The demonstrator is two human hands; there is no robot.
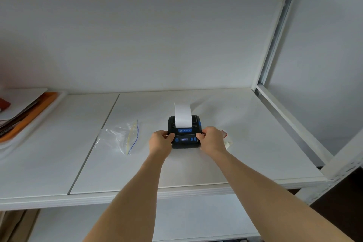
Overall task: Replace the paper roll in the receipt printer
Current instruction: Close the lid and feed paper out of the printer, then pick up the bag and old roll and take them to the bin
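Observation:
A small black receipt printer [184,131] with blue buttons sits on the white shelf [196,167]. Its lid is closed and a strip of white paper [183,114] stands up out of the slot. My left hand [160,142] grips the printer's left side, thumb on the front panel. My right hand [212,139] grips its right side the same way. The small display on the front is lit. Behind my right hand lies something white with a red bit [225,137], mostly hidden.
An empty clear zip bag [121,136] lies left of the printer. A white tray [39,122] with an orange folder and papers sits at the far left. The shelf's metal frame post [279,33] rises at the right. A seam [94,143] runs across the shelf board.

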